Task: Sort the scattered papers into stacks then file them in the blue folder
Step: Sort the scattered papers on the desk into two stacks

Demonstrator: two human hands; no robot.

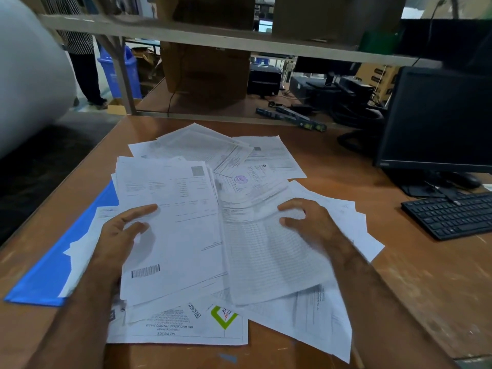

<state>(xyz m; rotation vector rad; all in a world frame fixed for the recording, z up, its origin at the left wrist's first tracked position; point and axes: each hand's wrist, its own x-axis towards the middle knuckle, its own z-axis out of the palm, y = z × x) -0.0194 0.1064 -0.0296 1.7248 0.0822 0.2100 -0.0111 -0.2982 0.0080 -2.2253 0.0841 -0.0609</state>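
A person's two bare hands work over loose papers (247, 166) spread across a brown wooden table (415, 283), seen from a head-worn camera. The spread runs from the near edge of the table to its middle; bare tabletop shows in a wide strip on the right near side, in a narrower strip along the left edge, and at the far end below a grey shelf frame (186, 30). On the right a black keyboard (452, 214) and a dark monitor (439, 118) stand near the sheets without touching them. The left hand (119, 235) grips a stack of sheets (173, 222) by its left edge, thumb on top and fingers curled beneath, the top page bearing a barcode. The right hand (306, 222) rests on a blurred sheet printed with a table (271, 257), fingers bent against the paper; whether it pinches the sheet cannot be told. The papers are white, thin and flat, printed in grey text; one carries a purple round stamp, and an upside-down tax invoice (181, 326) with a green logo lies nearest the camera. The blue folder (48, 278), smooth and glossy, lies flat along the table's left edge, partly under the stack and other sheets. Cardboard boxes (207, 67) stand on the far side, beyond the shelf frame.
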